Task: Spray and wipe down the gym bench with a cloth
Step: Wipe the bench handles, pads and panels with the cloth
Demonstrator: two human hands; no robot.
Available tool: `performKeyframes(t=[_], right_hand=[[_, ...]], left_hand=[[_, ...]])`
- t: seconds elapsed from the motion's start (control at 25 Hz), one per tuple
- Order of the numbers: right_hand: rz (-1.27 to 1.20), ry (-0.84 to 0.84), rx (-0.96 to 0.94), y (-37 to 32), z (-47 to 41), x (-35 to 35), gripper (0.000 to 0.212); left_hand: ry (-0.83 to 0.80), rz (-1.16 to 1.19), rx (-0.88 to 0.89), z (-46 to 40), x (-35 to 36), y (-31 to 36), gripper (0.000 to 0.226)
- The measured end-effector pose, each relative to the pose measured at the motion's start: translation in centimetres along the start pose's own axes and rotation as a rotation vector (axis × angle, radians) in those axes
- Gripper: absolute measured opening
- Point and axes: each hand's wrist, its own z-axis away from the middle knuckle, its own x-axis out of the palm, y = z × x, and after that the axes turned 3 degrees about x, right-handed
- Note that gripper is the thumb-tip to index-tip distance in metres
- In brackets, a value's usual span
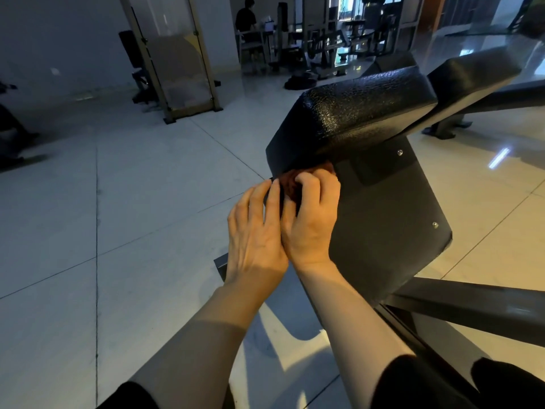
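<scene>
The gym bench has a black textured pad (362, 110) on top and a flat dark panel (392, 225) beneath it. A small reddish-brown cloth (292, 184) is bunched at the lower front edge of the pad. My right hand (312, 214) has its fingers curled over the cloth and presses it against that edge. My left hand (256, 231) lies beside it, fingers extended, fingertips touching the pad's corner and the cloth. No spray bottle is in view.
The bench's dark metal frame (472, 305) runs along the tiled floor at the lower right. A second padded bench (477, 75) stands behind. A glass-panelled machine (177, 54) stands at the back left. A person (246, 19) sits far back among gym equipment.
</scene>
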Motion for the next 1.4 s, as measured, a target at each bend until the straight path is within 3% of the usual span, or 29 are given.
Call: performKeyframes(t=[0.04,0.16,0.28,0.4,0.44,0.56,0.72,0.84,1.0,1.16,1.32,1.4], right_hand=[[0.015,-0.043,0.019,0.4,-0.2,0.4,0.012],[-0.013,-0.145,0.323,0.9,0.1,0.7,0.013],[-0.037,-0.048,0.333,1.7,0.0,1.0,0.014],[-0.107,-0.187,0.459,2.6,-1.1,0.9,0.020],[-0.103,-0.158,0.486,2.9,-1.2,0.7,0.022],[-0.049,0.052,0.489,3.6,-1.5,0.7,0.024],[-0.087,-0.037,0.592,4.7,-2.9,1.0,0.024],[-0.064,0.130,0.564,5.4,-3.0,0.7,0.030],[-0.104,-0.007,0.649,6.5,-2.6,0.8,0.025],[-0.052,0.255,0.532,7.4,-3.4,-0.2,0.026],[-0.057,0.076,0.582,9.2,-4.3,0.4,0.031],[-0.035,0.103,0.587,10.1,-4.3,0.3,0.031]], left_hand=[[0.007,0.007,0.003,0.0,0.2,-0.1,0.077],[0.022,0.051,0.062,0.3,0.9,0.1,0.070],[0.022,0.077,0.102,-0.3,1.2,0.5,0.068],[0.013,0.110,0.129,-0.6,1.8,0.8,0.065],[0.013,0.131,0.139,-0.6,1.9,0.9,0.065],[0.002,0.161,0.173,-1.2,2.1,1.3,0.063],[-0.039,0.159,0.202,-1.7,2.8,1.9,0.065],[-0.060,0.170,0.209,-1.9,3.2,2.4,0.067],[-0.087,0.217,0.226,-2.4,3.8,2.9,0.073],[-0.080,0.221,0.228,-2.7,4.5,3.5,0.080],[-0.083,0.161,0.230,-3.0,4.9,3.1,0.085],[-0.098,0.118,0.246,-3.0,5.1,2.9,0.086]])
